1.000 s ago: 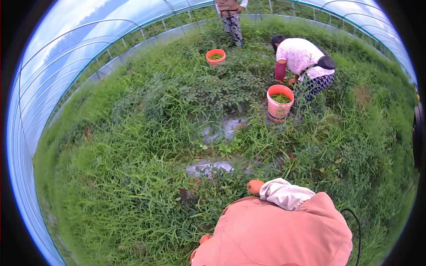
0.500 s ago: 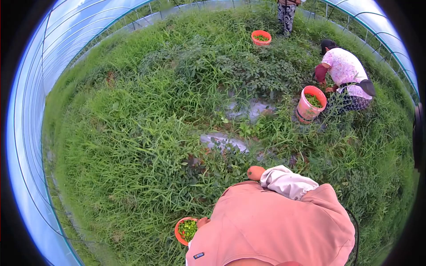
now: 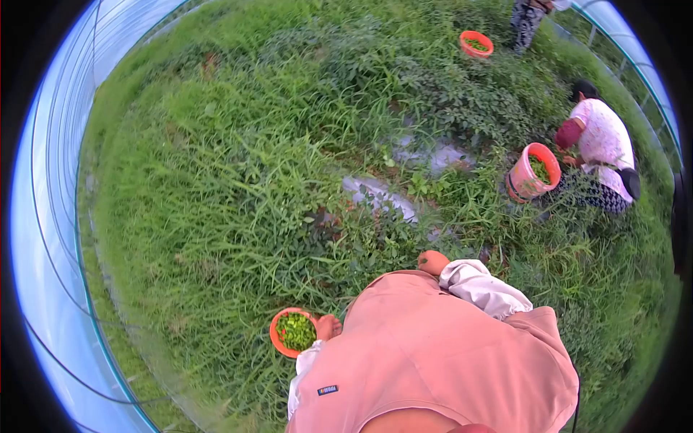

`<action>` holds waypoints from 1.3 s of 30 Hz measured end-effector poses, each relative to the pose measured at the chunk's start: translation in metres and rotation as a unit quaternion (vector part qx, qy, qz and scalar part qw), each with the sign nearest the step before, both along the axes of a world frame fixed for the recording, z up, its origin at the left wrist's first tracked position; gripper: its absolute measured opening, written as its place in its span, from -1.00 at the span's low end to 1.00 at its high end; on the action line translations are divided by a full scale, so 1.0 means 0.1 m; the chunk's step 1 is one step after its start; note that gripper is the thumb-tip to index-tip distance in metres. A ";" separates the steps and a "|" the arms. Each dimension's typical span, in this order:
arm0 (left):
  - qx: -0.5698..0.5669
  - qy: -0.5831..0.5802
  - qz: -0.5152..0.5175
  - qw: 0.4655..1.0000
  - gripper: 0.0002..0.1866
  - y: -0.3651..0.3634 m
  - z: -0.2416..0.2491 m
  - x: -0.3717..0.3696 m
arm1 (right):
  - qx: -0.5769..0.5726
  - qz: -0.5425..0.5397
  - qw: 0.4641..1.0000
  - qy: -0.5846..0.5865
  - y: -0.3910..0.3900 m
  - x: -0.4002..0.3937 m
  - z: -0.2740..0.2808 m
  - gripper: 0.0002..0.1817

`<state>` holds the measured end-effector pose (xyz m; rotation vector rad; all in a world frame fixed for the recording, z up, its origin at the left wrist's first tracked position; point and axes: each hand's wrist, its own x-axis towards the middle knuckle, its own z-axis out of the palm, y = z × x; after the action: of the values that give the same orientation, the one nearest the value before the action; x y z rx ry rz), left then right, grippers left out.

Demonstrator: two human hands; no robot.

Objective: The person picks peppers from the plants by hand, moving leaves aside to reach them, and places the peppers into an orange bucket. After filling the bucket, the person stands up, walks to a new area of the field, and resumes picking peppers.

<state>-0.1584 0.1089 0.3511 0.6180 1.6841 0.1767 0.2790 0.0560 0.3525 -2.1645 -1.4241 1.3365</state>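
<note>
My left hand [image 3: 328,327] is closed on the rim of an orange bucket [image 3: 276,339] at the lower left. Green peppers [image 3: 297,330], with a little red among them, fill the bucket. Near the middle, my right hand [image 3: 433,262] is curled in front of my pink top, just above the leafy plants; its fingers are turned away, and whatever it may hold cannot be made out. A pale sleeve covers each forearm.
At the right a person [image 3: 606,133] crouches beside a pink bucket [image 3: 525,180] of green peppers. Another person [image 3: 527,25] stands at the top near an orange bucket [image 3: 476,45]. Plastic sheeting [image 3: 379,196] shows between weeds. Greenhouse film [image 3: 58,216] curves along the left.
The view has turned, so the people and buckets appear farther right. My left hand and its bucket appear higher and more fully in view. The crouching person stays at the pink bucket.
</note>
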 end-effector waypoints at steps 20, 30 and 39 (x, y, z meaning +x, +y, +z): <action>0.043 0.026 0.316 0.947 -0.84 -0.91 0.00 0.24 | -0.085 0.107 0.991 -0.007 0.53 0.38 -0.05 -0.75; -0.017 -0.030 0.333 0.942 -0.83 -0.87 -0.40 -0.22 | -0.012 0.207 0.977 -0.059 1.03 -0.32 -0.09 -0.77; -0.030 -0.055 0.400 0.914 -0.79 -0.45 -0.48 -1.19 | -0.010 0.201 0.977 -0.065 2.06 -1.09 0.06 -0.82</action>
<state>-0.2772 0.0639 0.3035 -0.1648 1.7390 0.7261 0.1702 0.2624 0.3584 -2.0808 -1.9909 1.3520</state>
